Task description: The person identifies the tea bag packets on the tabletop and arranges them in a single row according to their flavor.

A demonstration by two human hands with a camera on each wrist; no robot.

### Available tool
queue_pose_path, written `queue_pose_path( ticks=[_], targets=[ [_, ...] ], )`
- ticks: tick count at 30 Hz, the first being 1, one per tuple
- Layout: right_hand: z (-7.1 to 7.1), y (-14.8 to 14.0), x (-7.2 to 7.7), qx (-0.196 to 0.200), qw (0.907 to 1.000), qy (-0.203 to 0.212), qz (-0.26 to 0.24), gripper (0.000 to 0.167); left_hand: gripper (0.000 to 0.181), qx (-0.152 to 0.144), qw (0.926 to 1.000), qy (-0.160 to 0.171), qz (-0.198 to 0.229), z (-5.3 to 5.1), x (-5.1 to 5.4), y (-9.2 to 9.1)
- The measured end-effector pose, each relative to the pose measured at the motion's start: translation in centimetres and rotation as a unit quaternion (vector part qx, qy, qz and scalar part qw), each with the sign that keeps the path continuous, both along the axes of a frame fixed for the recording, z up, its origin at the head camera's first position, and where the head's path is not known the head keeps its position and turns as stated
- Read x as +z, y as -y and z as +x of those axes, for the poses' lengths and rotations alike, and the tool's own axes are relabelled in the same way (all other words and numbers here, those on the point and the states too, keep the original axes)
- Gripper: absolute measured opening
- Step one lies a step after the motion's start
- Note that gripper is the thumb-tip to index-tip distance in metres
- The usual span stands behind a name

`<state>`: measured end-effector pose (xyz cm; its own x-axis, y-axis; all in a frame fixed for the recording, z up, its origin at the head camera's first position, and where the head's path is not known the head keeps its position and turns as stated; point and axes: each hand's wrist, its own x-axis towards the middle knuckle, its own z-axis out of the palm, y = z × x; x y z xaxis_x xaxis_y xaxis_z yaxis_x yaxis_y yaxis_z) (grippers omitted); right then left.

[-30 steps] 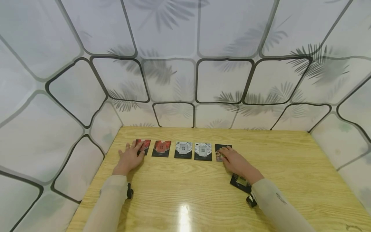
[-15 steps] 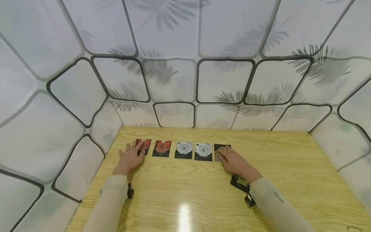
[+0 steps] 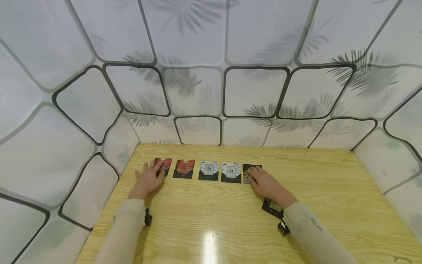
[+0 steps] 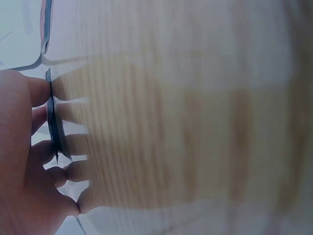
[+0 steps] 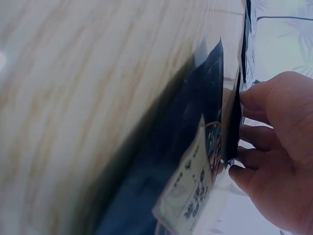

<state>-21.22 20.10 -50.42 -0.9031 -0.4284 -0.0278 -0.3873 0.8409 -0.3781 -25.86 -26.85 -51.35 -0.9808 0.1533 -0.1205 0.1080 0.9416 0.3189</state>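
My left hand [image 3: 148, 182] rests with spread fingers on a red and black flat packet [image 3: 166, 169] at the left end of a row. In the left wrist view, its thumb and fingertips touch that packet's dark edge [image 4: 54, 122]. At the row's right end, my right hand [image 3: 268, 185] lies over a black packet with a coloured picture [image 3: 247, 178], its fingertips on top and partly covering it. Beneath the right wrist lies a tilted black packet with a gold label [image 3: 273, 209], partly hidden by the arm; its pale label [image 5: 183, 191] shows close in the right wrist view.
Between the hands lie another red and black packet [image 3: 183, 168] and two white and black packets [image 3: 208, 170], spaced apart in line. All are on a wooden table [image 3: 197, 212]. A patterned wall covering [image 3: 197, 91] closes off the back and both sides.
My right hand has slid slightly left, and the packet under its fingers has moved with it toward the white and black packets. The left hand has stayed in place.
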Motion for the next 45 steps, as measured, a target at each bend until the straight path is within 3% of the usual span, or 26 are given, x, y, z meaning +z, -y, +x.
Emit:
queue_pose_path(
  ticks=[12, 26, 33, 45],
  targets=[
    [0.9, -1.3, 0.7, -0.013, 0.9993, -0.035, -0.003, 0.045, 0.061, 0.000, 1.0000, -0.006, 0.002, 0.2, 0.3, -0.1],
    [3.8, -5.5, 0.5, -0.030, 0.9975, -0.064, 0.000, 0.044, 0.063, -0.001, 1.0000, 0.000, 0.000, 0.0, 0.0, 0.0],
    [5.2, -6.3, 0.7, -0.042, 0.9972, -0.062, -0.004, 0.044, 0.063, -0.001, 1.0000, 0.002, -0.003, 0.1, 0.3, -0.1],
    [7.2, -7.7, -0.3, -0.057, 0.9958, -0.070, -0.011, 0.045, 0.063, -0.003, 1.0000, 0.002, -0.004, 0.1, 0.1, 0.0]
  ],
)
